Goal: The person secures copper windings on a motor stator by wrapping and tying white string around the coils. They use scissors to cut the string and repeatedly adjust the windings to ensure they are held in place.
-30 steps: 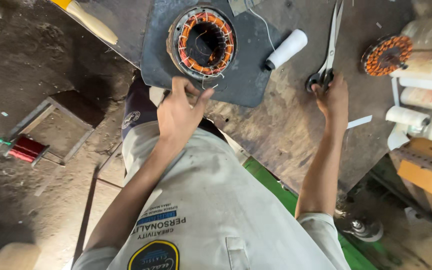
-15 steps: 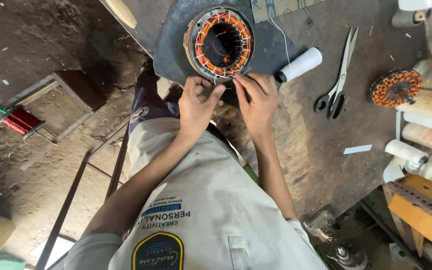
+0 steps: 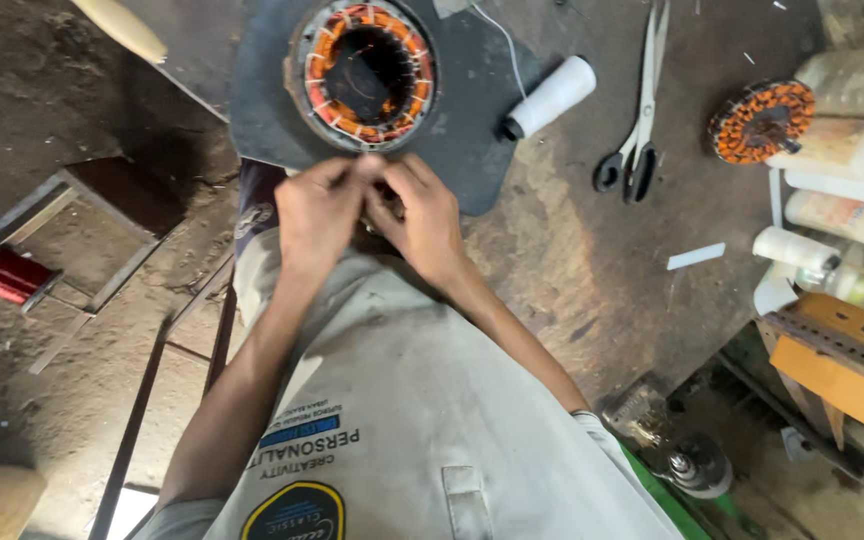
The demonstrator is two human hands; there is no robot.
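— Hands first: where are they?

— Both are together at the near edge of the motor ring (image 3: pixel 364 72). My left hand (image 3: pixel 314 215) and my right hand (image 3: pixel 422 222) meet just below its rim, fingertips (image 3: pixel 377 172) pinched toward each other. I think they hold something thin between them, maybe a thread or wire, but it is too small to see, so I cannot tell what the pinch closes on.

— And the ring, which way does it lie from your grip?

— Straight ahead of my fingers, away from my body. It lies flat on a dark mat (image 3: pixel 472 130), with the hole facing up and orange copper windings all around the inside. It is round, so it has no long side; only the near rim matters, and my fingertips touch it or are just beside it.

— Which hand is nearer?

— They are almost equal. The left thumb and the right first finger both reach the same place on the rim.

— What else is near?

— A white thread spool (image 3: pixel 550 97) lies on the mat's right edge, well apart from my right hand. Scissors (image 3: pixel 637 110) lie further right on the brown table (image 3: pixel 592 280), closed, handles toward me. A second orange winding (image 3: pixel 760 120) lies at the far right beside some bottles (image 3: pixel 842 150).
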